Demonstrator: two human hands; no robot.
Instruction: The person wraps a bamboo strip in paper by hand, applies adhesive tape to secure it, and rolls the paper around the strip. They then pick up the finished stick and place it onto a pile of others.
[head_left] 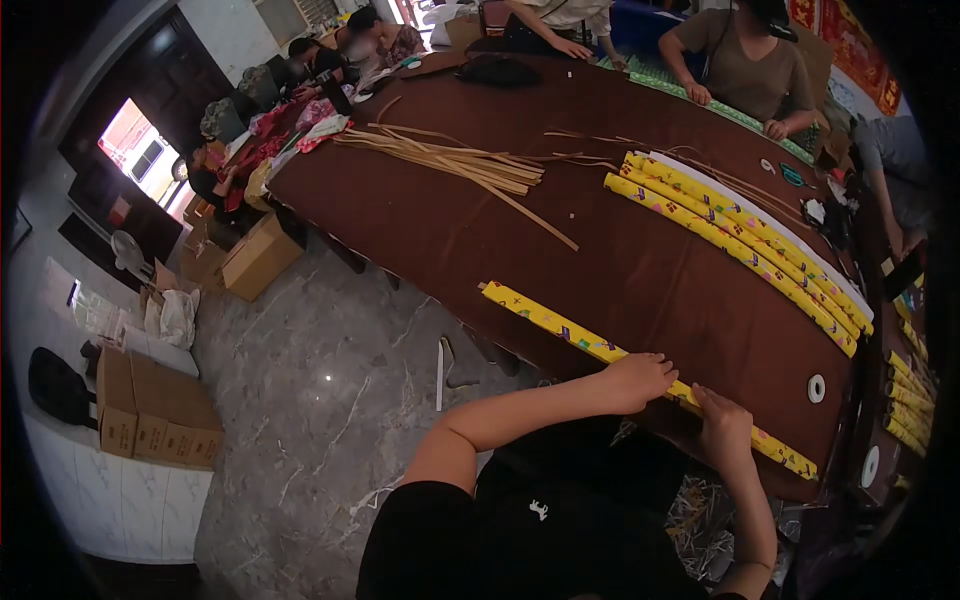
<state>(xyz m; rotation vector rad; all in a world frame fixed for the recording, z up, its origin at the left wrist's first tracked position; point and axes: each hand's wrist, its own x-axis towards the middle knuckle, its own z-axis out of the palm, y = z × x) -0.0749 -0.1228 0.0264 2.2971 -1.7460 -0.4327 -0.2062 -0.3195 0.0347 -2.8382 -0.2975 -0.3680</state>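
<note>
Hands, two, both on one piece. Left hand (640,382): palm down, fingers curled over the roll, gripping it near mid-length. Right hand (724,425): just beside the left, towards the right edge, thumb laid along the roll, fingers bent round it; we cannot see the fingertips underneath.

Yellow roll (560,327), one: long, slim, printed; lying along the near edge of the tabletop (420,240), one end close to the near right corner, the other pointing towards the left end.

Handling notes, our judgement: we take the step in hand to be working the roll along its length. We would do best to press evenly with both thumbs, start from the middle and move outwards in short shifts, one hand holding while the other travels. We should keep the piece parallel to the near edge so it does not twist, and check both far ends, which lie well beyond our grip and could lift or skew. Too hard a squeeze might crease the covering.

Nearby stock: tape roll (817,388), one, flat by the right edge; finished-looking yellow rolls (735,252), several, side by side farther from the near edge; wooden strips (460,165), a loose bundle towards the left end.
</note>
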